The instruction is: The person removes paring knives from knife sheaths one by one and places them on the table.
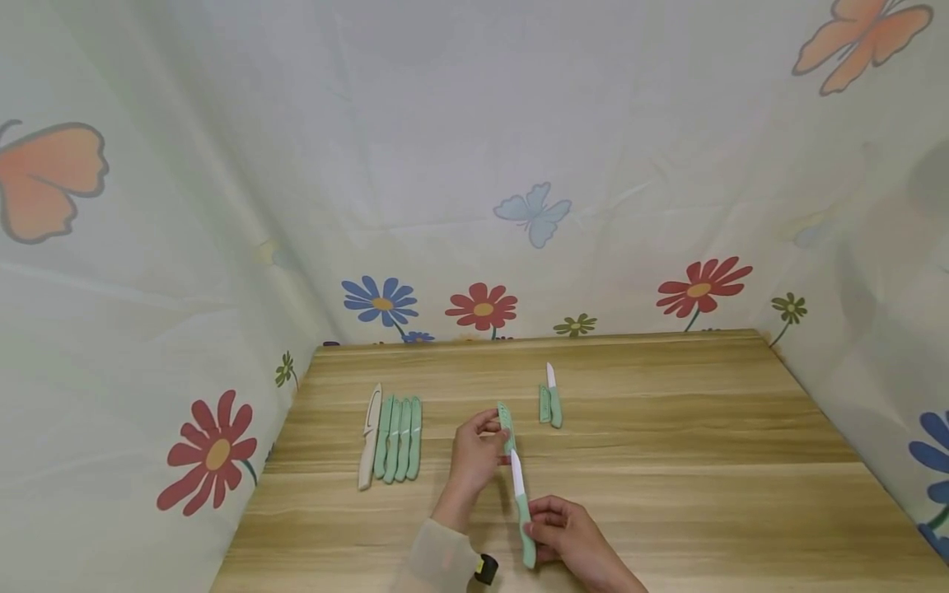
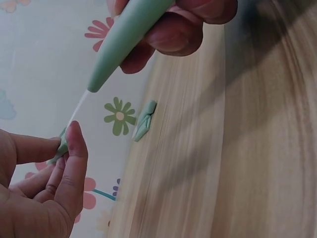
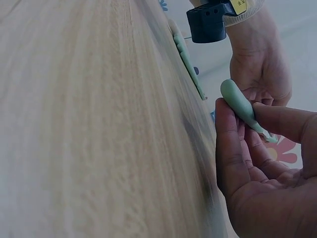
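In the head view my right hand (image 1: 567, 539) pinches the green handle of a knife (image 1: 525, 527) whose white blade points up and away. My left hand (image 1: 476, 453) grips a green blade sheath (image 1: 506, 418) between thumb and fingers, just beyond the blade. The blade tip meets the near end of the sheath and overlaps it in this view. Seen from the left wrist, the white blade runs from the handle (image 2: 126, 42) to the sheath (image 2: 62, 146) in my left fingers. The right wrist view shows the rounded handle end (image 3: 235, 96) between thumb and fingers, above the table.
On the wooden table (image 1: 704, 494), several green knives (image 1: 400, 441) lie in a row at the left beside a cream knife (image 1: 369, 445). Farther back lies another white-bladed knife (image 1: 554, 403) with a green sheath (image 1: 544, 403) alongside. A flower-print curtain (image 1: 445, 165) surrounds the table.
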Demonstrator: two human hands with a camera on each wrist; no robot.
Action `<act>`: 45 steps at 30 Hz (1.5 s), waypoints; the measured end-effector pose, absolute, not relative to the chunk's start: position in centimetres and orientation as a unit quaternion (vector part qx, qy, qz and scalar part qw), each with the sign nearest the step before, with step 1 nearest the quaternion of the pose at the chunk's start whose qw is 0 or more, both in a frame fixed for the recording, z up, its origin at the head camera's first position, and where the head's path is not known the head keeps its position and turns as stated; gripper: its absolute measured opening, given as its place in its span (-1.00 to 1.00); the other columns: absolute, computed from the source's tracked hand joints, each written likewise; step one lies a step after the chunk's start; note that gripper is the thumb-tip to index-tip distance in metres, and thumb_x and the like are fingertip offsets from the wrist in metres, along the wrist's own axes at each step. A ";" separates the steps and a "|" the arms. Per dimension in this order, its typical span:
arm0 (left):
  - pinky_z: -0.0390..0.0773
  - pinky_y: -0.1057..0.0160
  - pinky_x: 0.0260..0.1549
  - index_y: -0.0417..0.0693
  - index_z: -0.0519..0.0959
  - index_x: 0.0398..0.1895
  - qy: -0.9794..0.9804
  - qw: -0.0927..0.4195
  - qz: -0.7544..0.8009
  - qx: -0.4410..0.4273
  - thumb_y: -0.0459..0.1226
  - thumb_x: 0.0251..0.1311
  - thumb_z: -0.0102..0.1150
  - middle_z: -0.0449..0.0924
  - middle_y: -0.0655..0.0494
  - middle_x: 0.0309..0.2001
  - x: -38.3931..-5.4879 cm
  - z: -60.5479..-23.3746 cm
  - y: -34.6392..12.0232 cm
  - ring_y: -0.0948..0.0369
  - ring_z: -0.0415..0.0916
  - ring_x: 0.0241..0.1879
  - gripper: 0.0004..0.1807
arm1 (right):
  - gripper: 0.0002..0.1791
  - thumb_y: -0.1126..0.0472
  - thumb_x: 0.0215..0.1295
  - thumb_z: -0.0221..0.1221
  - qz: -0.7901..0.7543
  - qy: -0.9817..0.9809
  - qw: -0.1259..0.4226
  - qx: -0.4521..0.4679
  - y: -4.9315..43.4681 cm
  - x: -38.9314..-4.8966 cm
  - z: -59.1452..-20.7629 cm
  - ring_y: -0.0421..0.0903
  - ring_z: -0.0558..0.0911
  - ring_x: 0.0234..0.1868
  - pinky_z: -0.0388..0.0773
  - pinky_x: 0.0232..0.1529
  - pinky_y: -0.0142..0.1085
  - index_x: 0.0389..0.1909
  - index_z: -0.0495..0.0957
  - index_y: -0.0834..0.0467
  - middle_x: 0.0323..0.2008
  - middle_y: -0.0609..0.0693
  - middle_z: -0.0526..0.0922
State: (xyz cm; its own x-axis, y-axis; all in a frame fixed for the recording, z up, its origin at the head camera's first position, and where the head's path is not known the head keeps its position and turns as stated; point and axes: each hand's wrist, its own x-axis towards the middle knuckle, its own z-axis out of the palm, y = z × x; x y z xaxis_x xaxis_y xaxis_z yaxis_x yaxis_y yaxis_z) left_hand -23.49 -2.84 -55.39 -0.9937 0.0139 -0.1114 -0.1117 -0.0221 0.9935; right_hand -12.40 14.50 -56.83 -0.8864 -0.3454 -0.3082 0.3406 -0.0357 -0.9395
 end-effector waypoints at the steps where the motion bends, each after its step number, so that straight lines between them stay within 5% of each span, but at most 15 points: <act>1: 0.81 0.13 -0.36 -0.26 0.52 0.32 0.696 0.043 0.716 -0.037 -0.48 0.33 0.23 0.54 -0.14 -0.04 -23.5 -55.4 -2.9 0.21 0.64 -0.30 -0.52 | -0.57 0.28 0.43 0.24 -0.719 0.652 0.239 -0.002 14.5 -12.4 -56.8 -0.14 0.69 -0.28 0.77 -0.21 -0.23 0.18 0.44 0.45 -0.23 0.00 0.64; 19: 0.82 0.03 -0.25 -0.33 0.54 0.28 0.697 0.073 0.714 -0.009 -0.50 0.30 0.25 0.57 -0.09 -0.17 -22.6 -55.2 -3.6 0.20 0.66 -0.30 -0.53 | -0.51 0.31 0.42 0.24 -0.720 0.664 0.200 0.018 14.8 -13.1 -56.5 -0.13 0.70 -0.25 0.78 -0.21 -0.21 0.23 0.39 0.50 -0.19 0.03 0.67; 26: 0.80 0.20 -0.31 -0.30 0.61 0.21 0.722 0.084 0.686 0.021 -0.44 0.26 0.32 0.65 -0.07 -0.19 -21.6 -55.7 -3.0 0.24 0.66 -0.30 -0.57 | -0.48 0.26 0.42 0.26 -0.718 0.673 0.171 0.051 14.8 -13.6 -56.5 -0.13 0.69 -0.24 0.78 -0.19 -0.20 0.26 0.40 0.48 -0.19 0.02 0.66; 45: 0.80 0.19 -0.34 -0.34 0.60 0.20 0.719 0.096 0.687 0.033 -0.49 0.22 0.32 0.64 -0.05 -0.21 -20.0 -55.8 -2.9 0.23 0.69 -0.33 -0.55 | -0.52 0.30 0.40 0.27 -0.712 0.683 0.132 0.095 14.7 -14.3 -56.3 -0.12 0.68 -0.23 0.78 -0.22 -0.20 0.25 0.47 0.44 -0.19 0.04 0.69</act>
State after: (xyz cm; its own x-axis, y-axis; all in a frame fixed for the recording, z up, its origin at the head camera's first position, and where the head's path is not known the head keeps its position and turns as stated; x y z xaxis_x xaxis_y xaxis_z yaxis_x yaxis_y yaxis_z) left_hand -19.96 -2.89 -55.84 -0.9792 0.1801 -0.0935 -0.0852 0.0530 0.9950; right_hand -14.30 14.68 -56.31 -0.9471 -0.0584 -0.3156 0.3177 -0.0325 -0.9476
